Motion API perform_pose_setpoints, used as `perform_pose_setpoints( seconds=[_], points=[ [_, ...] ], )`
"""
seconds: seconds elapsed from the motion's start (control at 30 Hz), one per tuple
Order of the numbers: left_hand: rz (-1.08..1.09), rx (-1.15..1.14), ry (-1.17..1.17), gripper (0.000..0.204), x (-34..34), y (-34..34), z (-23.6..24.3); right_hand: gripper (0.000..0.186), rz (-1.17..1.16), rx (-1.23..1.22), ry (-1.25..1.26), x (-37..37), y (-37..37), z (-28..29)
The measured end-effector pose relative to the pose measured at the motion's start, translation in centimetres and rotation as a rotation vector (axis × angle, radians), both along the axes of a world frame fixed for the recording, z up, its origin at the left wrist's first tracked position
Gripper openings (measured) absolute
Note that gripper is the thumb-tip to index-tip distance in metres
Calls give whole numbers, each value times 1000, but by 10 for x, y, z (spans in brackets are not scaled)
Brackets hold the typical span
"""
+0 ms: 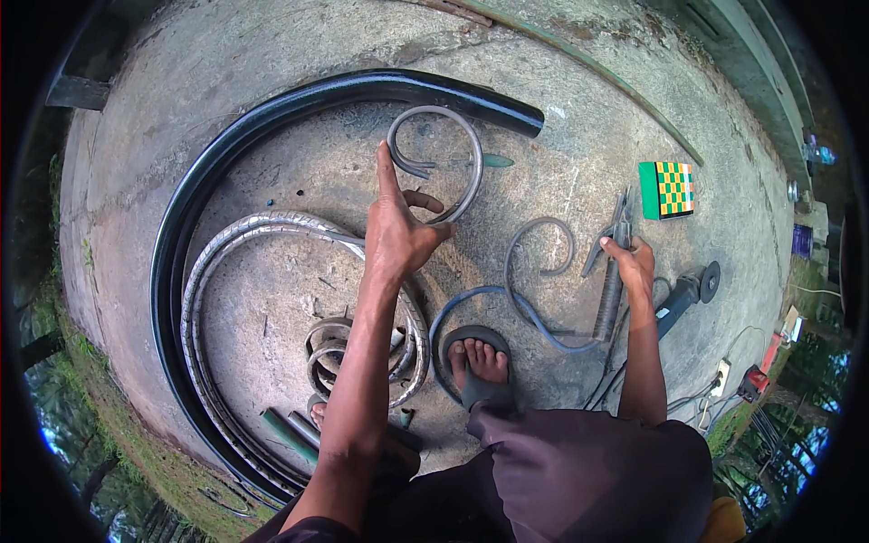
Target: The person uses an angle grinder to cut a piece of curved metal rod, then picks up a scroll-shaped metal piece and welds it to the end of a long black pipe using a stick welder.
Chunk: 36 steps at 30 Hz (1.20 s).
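My left hand (398,233) has its index finger stretched forward, and its thumb and middle finger curl together on a thin grey strip (476,154) that bends into a loop ahead of the hand. Against the side of a plier-like clamp (608,303) with metal jaws, a side lever and a ribbed dark handle, my right hand (632,262) is closed, thumb on top. A blue cable (534,321) runs to the handle's lower end. Near the clamp a grey curled strip (568,237) lies on the concrete. Parts of both grips are hidden by the hands.
A thick black pipe (204,181) arcs around a coil of silvery hose (195,308) on the left. An angle grinder (683,299) lies right of my right hand, below a green and yellow checkered box (674,192). My sandalled foot (482,362) stands near the blue cable.
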<state>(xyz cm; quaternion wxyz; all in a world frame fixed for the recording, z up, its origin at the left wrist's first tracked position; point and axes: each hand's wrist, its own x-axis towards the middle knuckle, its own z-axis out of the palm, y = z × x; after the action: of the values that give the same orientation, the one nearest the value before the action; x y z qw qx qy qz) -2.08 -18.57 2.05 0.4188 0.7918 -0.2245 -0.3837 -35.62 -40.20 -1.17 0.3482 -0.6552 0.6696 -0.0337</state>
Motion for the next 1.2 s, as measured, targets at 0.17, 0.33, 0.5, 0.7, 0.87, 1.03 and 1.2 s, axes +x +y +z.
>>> perform_pose_setpoints(
  seconds=[0.17, 0.33, 0.5, 0.7, 0.87, 1.03, 1.2],
  points=[
    [6, -5, -93, 134, -1, -1, -6, 37, -178, 221, -256, 18, 24, 10],
    [-1, 21, -83, 133, -4, -2, -4, 48, 25, -99, 16, 13, 28, -10],
    [17, 56, 1, 133, -7, -11, 10, 66, 101, -329, 166, 4, 37, -19],
    [72, 95, 37, 134, -8, -12, 8, 62, 126, -424, 115, 5, 49, -34],
    [101, 128, 58, 133, -12, -14, 6, 62, 136, -393, 126, 9, 48, -28],
    [109, 137, 84, 131, -14, -18, 9, 60, 177, -399, 212, 8, 47, -26],
    [111, 120, 61, 130, -13, -19, 10, 57, 308, -568, 348, 32, 43, 1]
  ],
)
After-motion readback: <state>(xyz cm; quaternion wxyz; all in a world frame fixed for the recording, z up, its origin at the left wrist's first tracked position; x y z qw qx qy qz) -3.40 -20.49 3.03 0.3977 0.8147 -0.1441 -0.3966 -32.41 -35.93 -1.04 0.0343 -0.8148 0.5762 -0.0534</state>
